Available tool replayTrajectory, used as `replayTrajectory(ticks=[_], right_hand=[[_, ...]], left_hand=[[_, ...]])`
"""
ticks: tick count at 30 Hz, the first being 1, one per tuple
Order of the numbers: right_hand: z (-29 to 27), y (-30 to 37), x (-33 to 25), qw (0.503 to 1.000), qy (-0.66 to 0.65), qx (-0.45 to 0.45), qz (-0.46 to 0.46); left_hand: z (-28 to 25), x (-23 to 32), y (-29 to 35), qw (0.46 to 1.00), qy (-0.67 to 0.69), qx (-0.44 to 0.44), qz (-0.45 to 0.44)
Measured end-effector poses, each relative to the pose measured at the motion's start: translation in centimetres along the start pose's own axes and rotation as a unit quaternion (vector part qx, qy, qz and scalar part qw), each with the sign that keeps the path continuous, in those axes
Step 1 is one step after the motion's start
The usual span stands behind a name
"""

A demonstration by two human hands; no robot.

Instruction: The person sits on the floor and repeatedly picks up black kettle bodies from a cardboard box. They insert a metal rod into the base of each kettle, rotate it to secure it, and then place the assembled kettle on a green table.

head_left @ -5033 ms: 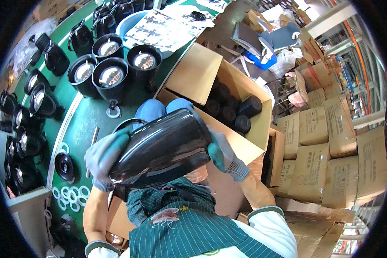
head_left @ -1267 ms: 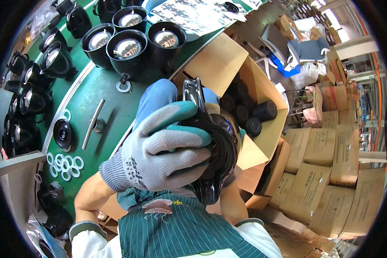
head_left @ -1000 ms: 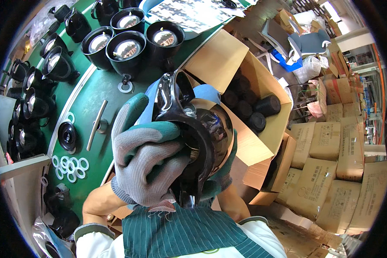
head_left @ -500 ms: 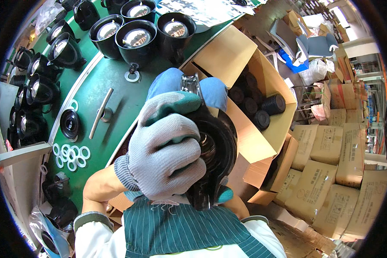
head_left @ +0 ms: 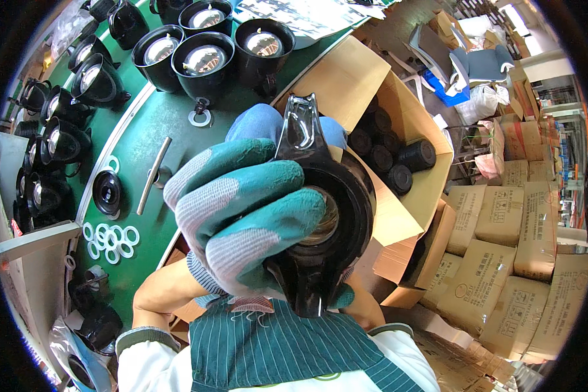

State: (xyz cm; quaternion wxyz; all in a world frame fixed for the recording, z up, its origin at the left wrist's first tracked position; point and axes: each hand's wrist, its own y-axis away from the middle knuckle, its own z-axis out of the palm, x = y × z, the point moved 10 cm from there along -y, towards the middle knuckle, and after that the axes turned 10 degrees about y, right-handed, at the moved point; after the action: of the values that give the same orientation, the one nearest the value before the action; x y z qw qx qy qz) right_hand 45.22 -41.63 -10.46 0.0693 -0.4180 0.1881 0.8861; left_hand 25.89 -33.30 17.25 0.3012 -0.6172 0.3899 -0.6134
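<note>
Left hand [head_left: 242,222], gloved, clamped over black lamp housing [head_left: 326,222] held close beneath camera | housing long axis runs 12–6 o'clock, open mouth facing up | right hand hidden beneath, grip indeterminable | green worktop [head_left: 170,117] at 10 o'clock

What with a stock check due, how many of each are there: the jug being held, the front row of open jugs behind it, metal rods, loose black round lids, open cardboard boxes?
Held black jug: 1
Front-row open black jugs: 3
Metal rod: 1
Black round lid: 1
Open cardboard box: 1
Total: 7
</note>
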Motion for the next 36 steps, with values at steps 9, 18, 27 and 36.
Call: replayTrajectory(ticks=[9, 18, 27, 36], right_hand=[[7.2, -3.5, -15.4, 0.892, 0.444, -0.077, -0.028], [13.0, -3.0, -6.8, 0.639, 0.721, -0.078, -0.257], [7.6, -3.0, -3.1, 0.801, 0.511, 0.037, -0.311], [12.2, -11.1, -4.4, 0.938, 0.224, -0.249, -0.093]], left_hand=[[-11.5, -13.6, 13.6, 0.909, -0.262, -0.26, -0.193], [-21.9, -25.0, 23.0, 0.771, -0.343, -0.142, -0.518], [2.0, -13.1, 3.8, 0.864, -0.007, -0.433, -0.258], [5.1, -8.3, 7.4, 0.727, -0.325, -0.478, -0.371]])
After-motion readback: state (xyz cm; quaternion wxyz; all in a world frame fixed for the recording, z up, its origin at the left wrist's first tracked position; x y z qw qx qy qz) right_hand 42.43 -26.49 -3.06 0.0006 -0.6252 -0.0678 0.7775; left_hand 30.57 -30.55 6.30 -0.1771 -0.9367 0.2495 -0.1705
